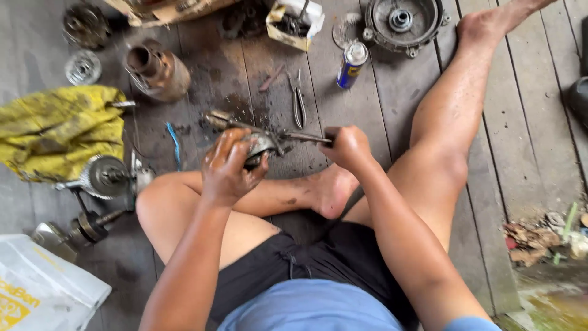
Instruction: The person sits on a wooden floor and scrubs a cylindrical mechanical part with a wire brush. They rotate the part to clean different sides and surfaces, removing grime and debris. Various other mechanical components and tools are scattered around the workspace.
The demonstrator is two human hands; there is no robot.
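At frame centre the left hand (228,167) grips a greasy metal part (262,146) while the right hand (346,147) clamps a tool (306,138) lying horizontally into it.

— Where does everything sit?

— The person sits on the plank floor (539,153). The left hand (228,167) and right hand (346,146) meet over a metal part (262,144) above the folded leg. Pliers (299,101) lie just beyond, a spray can (352,64) right of them.

— And to the left?

— A crumpled cloth (58,132), with a cylindrical housing (157,70) behind it.
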